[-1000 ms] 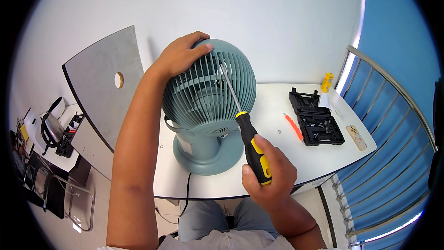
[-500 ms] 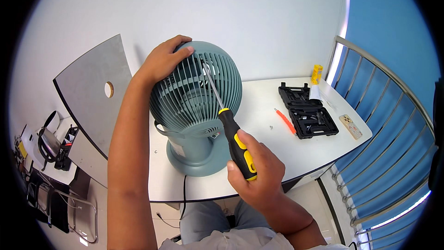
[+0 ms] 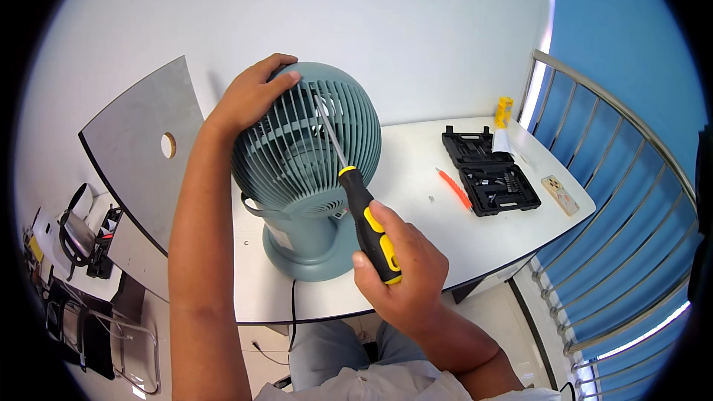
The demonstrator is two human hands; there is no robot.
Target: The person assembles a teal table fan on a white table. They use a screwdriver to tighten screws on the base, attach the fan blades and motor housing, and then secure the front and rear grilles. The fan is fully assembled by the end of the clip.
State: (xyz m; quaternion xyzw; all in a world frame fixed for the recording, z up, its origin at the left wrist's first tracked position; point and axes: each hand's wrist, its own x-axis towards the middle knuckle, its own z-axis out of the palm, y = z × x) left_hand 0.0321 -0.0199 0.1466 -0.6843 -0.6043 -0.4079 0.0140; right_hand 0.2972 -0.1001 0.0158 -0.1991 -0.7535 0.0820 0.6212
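Observation:
A grey-green desk fan [image 3: 308, 167] stands on the white table, its slatted rear housing toward me. My left hand [image 3: 260, 93] rests on the upper left of that housing, thumb on the slats and fingers curling over the top edge. In my right hand [image 3: 408, 267] is a screwdriver [image 3: 371, 226] with a black and yellow handle. Its metal shaft points up and away, and the tip goes in between the slats near the top of the housing. What the tip touches inside is hidden.
On the table's right lie an open black tool case [image 3: 497, 186], an orange-red handled tool [image 3: 454, 188], a phone [image 3: 560, 195] and a yellow container [image 3: 503, 112]. Small metal bits lie near the fan. A grey partition [image 3: 137, 148] rises at left; a metal railing [image 3: 616, 134] runs along the right.
The whole scene has shifted slightly left in view. The screwdriver stays in the slats and my left hand keeps its place on the fan.

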